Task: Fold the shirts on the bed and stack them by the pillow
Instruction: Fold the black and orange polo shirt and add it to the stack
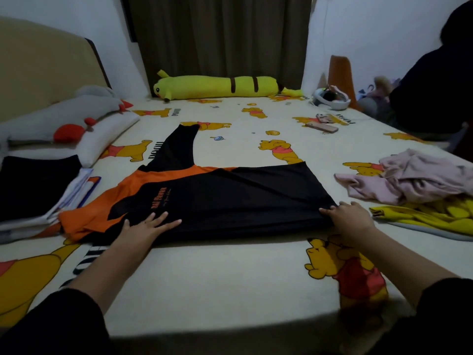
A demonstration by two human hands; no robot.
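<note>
A folded stack (38, 190) sits far left by the pillow (102, 139). The black-and-orange shirt (217, 198) is spread mid-bed, pressed flat by the left hand (151, 224), hem corner pinched by the right hand (350, 216). Unfolded clothes (419, 180) are piled right.

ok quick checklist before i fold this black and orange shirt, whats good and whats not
1. Shirt spread flat on the bed: ok.
2. Left hand pressing the chest area flat: ok.
3. Right hand holding the hem corner: ok.
4. Far sleeve tucked in: not ok, it sticks out toward the curtain.
5. Near sleeve tucked in: cannot tell, left arm hides it.
6. Folded stack by the pillow ready to receive it: ok.
</note>
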